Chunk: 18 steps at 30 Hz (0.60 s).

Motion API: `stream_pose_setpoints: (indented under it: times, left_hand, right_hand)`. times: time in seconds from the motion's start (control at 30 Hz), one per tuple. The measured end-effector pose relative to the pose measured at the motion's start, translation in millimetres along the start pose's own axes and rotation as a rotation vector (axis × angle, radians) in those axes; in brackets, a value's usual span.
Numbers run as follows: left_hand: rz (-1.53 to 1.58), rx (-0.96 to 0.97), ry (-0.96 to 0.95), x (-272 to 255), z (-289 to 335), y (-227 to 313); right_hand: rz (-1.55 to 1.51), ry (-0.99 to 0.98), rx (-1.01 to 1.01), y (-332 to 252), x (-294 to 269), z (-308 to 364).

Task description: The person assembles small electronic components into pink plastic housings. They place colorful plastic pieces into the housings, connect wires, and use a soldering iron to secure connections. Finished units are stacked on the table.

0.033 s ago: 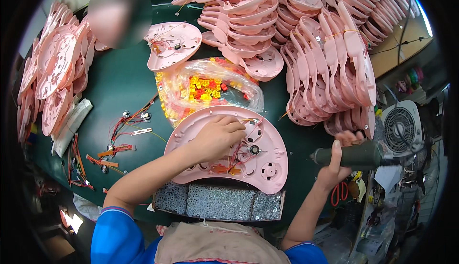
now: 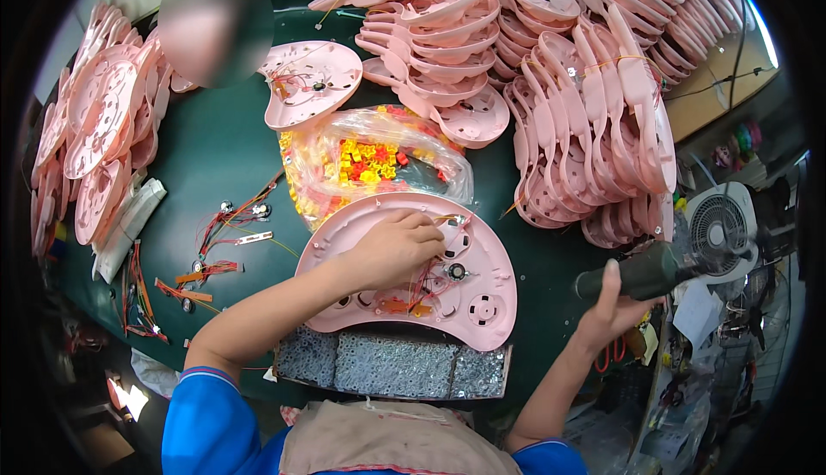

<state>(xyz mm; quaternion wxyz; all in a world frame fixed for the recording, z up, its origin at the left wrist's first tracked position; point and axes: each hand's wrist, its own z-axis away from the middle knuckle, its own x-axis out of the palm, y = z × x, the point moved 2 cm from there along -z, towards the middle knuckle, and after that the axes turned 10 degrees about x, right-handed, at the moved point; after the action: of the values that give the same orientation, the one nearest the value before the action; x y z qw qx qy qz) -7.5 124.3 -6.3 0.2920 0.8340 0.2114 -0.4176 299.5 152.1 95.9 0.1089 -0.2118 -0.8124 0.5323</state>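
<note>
A pink plastic shell (image 2: 492, 279) lies hollow side up in front of me, with red wires, a small round speaker (image 2: 456, 272) and an orange strip (image 2: 404, 306) inside. My left hand (image 2: 397, 249) rests over the shell, its fingers bent and close together near the wires; whatever they pinch is hidden. At the right, my right hand (image 2: 609, 318) has its thumb raised and its fingers stretched out. Just behind that thumb is a dark green electric screwdriver (image 2: 641, 272), lying sideways in the air, no longer wrapped by the fingers.
A box of small metal parts (image 2: 396, 365) sits at the near table edge. Beyond the shell lies a clear bag (image 2: 447, 169) of yellow and red pieces. Wire bundles (image 2: 194, 277) lie left. Stacked pink shells (image 2: 594, 122) stand behind and right; a fan (image 2: 721, 230) stands far right.
My right hand has opened from around the screwdriver. The screwdriver has shifted slightly right and tilted. My left hand and the shell have hardly moved.
</note>
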Motion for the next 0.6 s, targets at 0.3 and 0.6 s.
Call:
stream_pose_setpoints:
  times: [0.3,0.6]
  left_hand:
    - [-0.14,0.278,-0.137,2,-17,-18]
    - [0.059,0.004,-0.183,20,-14,-25]
  right_hand:
    - [0.593,-0.955,-0.432,31,86,73]
    - [0.599,-0.998,-0.395,63,114,72]
